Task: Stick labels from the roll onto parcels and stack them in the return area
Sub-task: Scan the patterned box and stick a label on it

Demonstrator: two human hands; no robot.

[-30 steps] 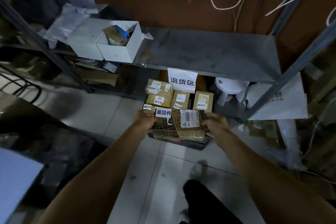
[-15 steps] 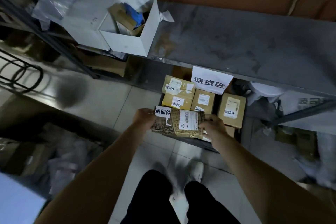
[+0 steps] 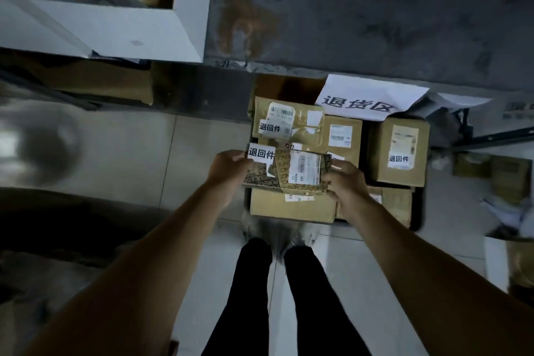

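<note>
A grey shelf (image 3: 375, 9) filled the upper frame, a white box (image 3: 115, 29) at upper left. Below it, at centre, sat stacked parcels (image 3: 398, 150). Above them, the left hand (image 3: 228, 166) and right hand (image 3: 345, 182) grasped a patterned parcel (image 3: 289, 175) by its ends; its white label (image 3: 261, 154) was at its upper-left corner.

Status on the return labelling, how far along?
Done: several brown boxes with white return stickers sit under the return-area sign. In hand: a patterned parcel, already stickered, held by the left hand and right hand above the pile. Left: setting it down.
</note>
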